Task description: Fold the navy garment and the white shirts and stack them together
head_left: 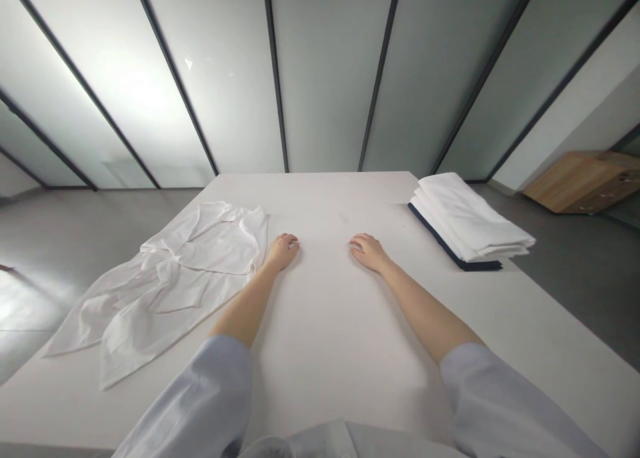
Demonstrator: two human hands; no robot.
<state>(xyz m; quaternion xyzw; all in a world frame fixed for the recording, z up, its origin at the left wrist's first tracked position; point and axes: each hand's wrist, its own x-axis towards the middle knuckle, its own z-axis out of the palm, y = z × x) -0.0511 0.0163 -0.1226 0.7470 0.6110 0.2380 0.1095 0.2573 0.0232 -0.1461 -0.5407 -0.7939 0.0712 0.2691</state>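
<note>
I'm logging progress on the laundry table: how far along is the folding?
Done: a stack of folded white garments with a dark piece at the bottom sits at the table's right edge. In hand: nothing; the left hand and right hand rest empty on the table. Left: one crumpled white shirt lies unfolded beside the left hand.

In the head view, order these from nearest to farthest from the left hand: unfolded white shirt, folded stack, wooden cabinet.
From the left hand:
1. Unfolded white shirt, just beside it, on the left.
2. Folded stack, across the table, on the right.
3. Wooden cabinet, off the table, far right.
</note>
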